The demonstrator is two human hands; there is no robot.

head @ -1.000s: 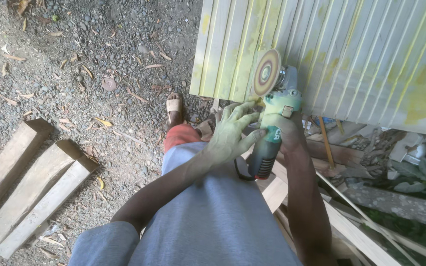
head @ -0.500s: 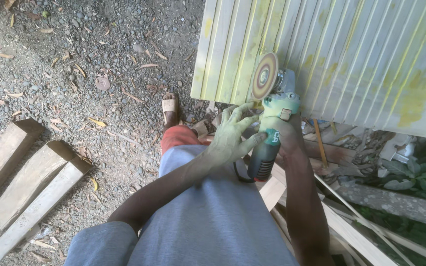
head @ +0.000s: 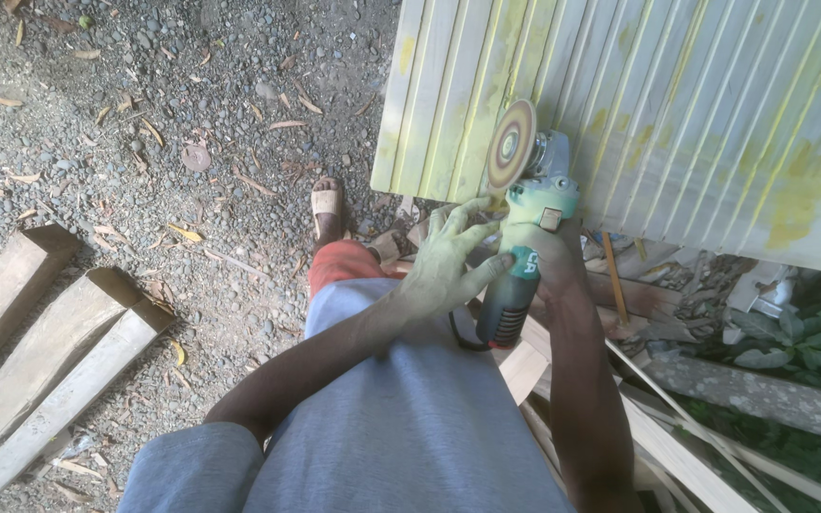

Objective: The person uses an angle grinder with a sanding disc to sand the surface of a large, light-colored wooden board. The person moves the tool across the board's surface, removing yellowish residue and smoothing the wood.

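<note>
I hold a teal angle grinder (head: 522,256) with a round sanding disc (head: 510,144) that faces up, its rings tinted yellow. My right hand (head: 548,255) wraps the grinder's body just behind the head. My left hand (head: 444,264), dusted green-yellow, rests against the grinder's left side with its fingers spread toward the disc. The disc sits against the near edge of a slatted wooden panel (head: 677,104) stained with yellow paint.
Gravel ground with dry leaves lies to the left. Several thick wooden beams (head: 40,351) lie at lower left. My sandalled foot (head: 327,211) stands by the panel's corner. Loose timber strips (head: 677,446) and green plants (head: 810,332) are at lower right.
The view has shifted slightly; the grinder and both hands stay in nearly the same pose by the panel's edge.
</note>
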